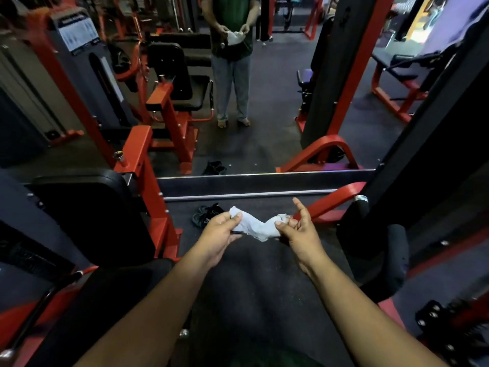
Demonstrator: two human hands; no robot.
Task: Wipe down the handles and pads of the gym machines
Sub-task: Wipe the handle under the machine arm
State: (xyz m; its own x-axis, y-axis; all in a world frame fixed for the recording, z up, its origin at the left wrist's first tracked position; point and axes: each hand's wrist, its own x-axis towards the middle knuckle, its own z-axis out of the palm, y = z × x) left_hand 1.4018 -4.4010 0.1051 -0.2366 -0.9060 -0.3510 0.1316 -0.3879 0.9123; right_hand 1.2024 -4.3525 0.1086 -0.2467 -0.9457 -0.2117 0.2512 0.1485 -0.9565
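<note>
A white cloth (pixel 258 225) is stretched and twisted between both hands above the dark rubber floor (pixel 264 274), in front of a wall mirror (pixel 264 102). The left hand (pixel 221 234) pinches the cloth's left end between thumb and curled fingers. The right hand (pixel 299 229) pinches the right end with thumb and lower fingers, while its index finger sticks up free of the cloth.

Left of the cloth stands a red-framed machine with a black back pad (pixel 90 215). Just beyond the cloth, a pair of dark sandals (pixel 207 214) lies on the floor below the mirror's metal edge. Right of the cloth rises a black upright column (pixel 423 165) with a red curved base bar (pixel 333 201). In the mirror, the person's reflection (pixel 232 62) holds the cloth; a placard (pixel 78 33) on a reflected machine is too blurred to read.
</note>
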